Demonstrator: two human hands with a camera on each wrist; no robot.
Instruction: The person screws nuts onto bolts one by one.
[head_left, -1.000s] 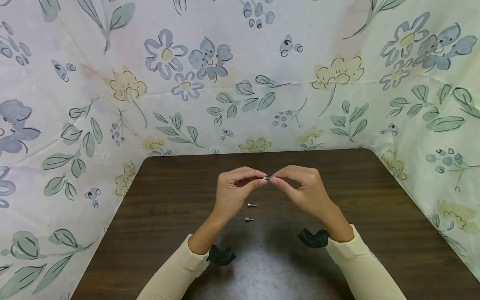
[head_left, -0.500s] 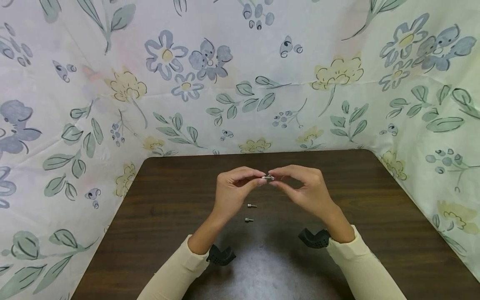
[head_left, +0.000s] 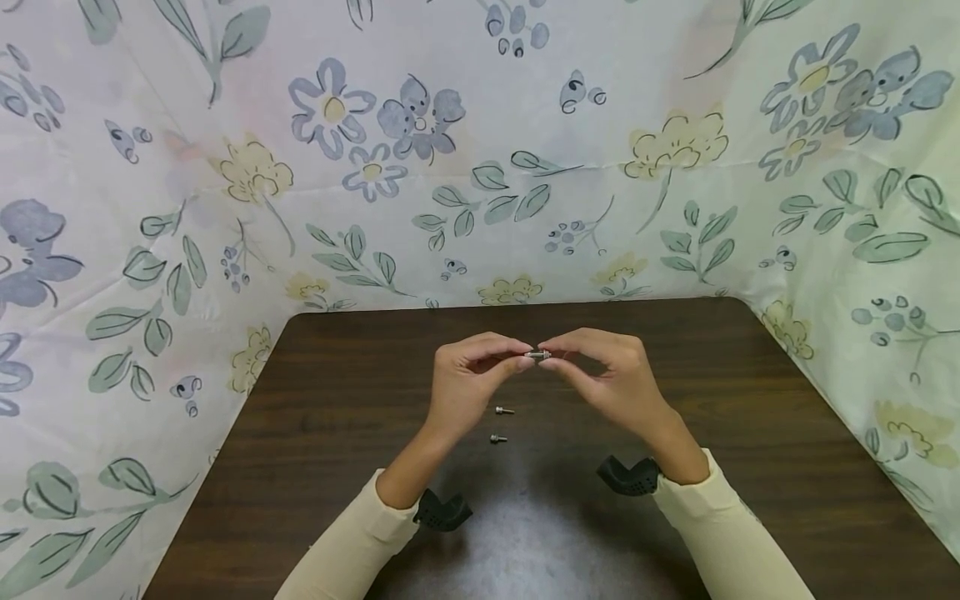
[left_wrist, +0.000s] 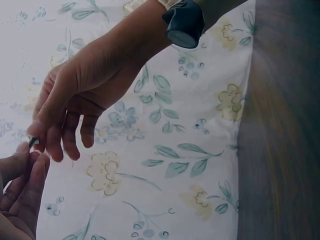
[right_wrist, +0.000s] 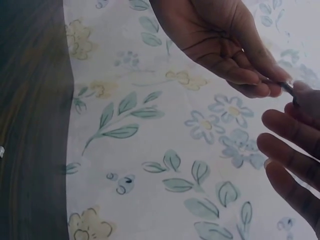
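Note:
Above the far middle of the table, my left hand (head_left: 467, 385) pinches one end of a small silver bolt (head_left: 536, 355) between thumb and fingertips. My right hand (head_left: 617, 377) grips the bolt's other end, where a wider part shows; whether that is its head or a nut, I cannot tell. The bolt lies nearly level, its ends partly hidden by fingertips. In the left wrist view the bolt (left_wrist: 33, 142) appears dark and small between both hands. The right wrist view has the bolt (right_wrist: 288, 88) at its right side, the right hand's other fingers spread loosely.
Two more small silver screws, an upper one (head_left: 504, 411) and a lower one (head_left: 498, 439), lie on the dark wooden table (head_left: 337, 433) below the hands. A floral cloth (head_left: 450, 233) hangs behind and beside the table. Each wrist wears a black camera mount (head_left: 628, 477).
Half a second ago the right fingertips were parted around the bolt's right end; now they are closer on it. The left hand and the two screws on the table have stayed put.

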